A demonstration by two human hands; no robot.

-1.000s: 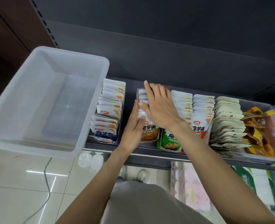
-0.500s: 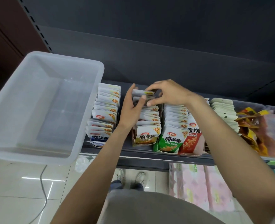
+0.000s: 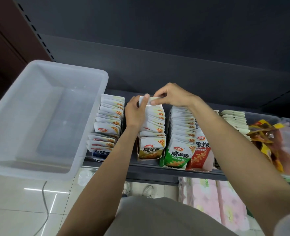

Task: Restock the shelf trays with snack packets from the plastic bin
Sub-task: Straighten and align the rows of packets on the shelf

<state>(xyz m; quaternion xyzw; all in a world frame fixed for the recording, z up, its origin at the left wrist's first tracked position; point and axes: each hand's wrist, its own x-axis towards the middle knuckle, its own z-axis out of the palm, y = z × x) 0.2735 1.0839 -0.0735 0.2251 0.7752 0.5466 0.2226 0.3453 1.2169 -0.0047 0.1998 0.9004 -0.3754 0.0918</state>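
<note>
Both hands are pinching the rearmost packet (image 3: pixel 150 101), the left hand (image 3: pixel 136 111) steadying its near-side edge and the right hand (image 3: pixel 170 96) its top, apparently seating it upright behind the yellow tray's (image 3: pixel 138 151) row, right of the plastic bin (image 3: pixel 43 116).

The plastic bin (image 3: pixel 43 116) sits left of the packet-filled shelf trays (image 3: pixel 151 133).
</note>
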